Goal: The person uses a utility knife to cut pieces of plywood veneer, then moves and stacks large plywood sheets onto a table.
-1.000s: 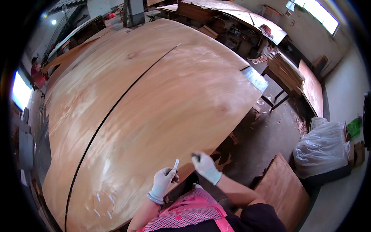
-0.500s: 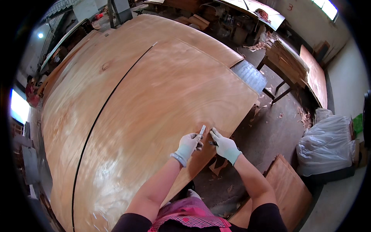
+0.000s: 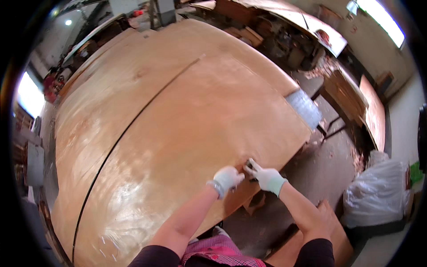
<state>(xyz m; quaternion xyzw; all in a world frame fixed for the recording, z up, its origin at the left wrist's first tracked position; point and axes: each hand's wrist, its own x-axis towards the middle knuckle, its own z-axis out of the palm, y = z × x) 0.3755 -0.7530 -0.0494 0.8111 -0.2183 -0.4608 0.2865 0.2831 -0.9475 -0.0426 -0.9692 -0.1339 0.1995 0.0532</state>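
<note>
A large sheet of light brown wood veneer (image 3: 191, 129) lies across a wide table, next to a second sheet (image 3: 115, 84) with a dark gap between them. Both my hands wear white gloves and meet at the near right edge of the sheet. My left hand (image 3: 227, 178) is closed, resting on the veneer's edge. My right hand (image 3: 266, 176) pinches a small dark object (image 3: 250, 168) that it presses at the sheet's edge; what the object is cannot be made out.
A grey metal plate (image 3: 304, 107) sticks out at the table's right corner. To the right stand wooden benches (image 3: 351, 89), a stack of boards (image 3: 373, 111) and a white plastic sack (image 3: 378, 196). Wood scraps litter the grey floor (image 3: 320, 169). A person in red (image 3: 51, 84) is far left.
My hands have moved away from my body and down onto the near right edge of the veneer. The pale strip held up between them earlier is no longer seen.
</note>
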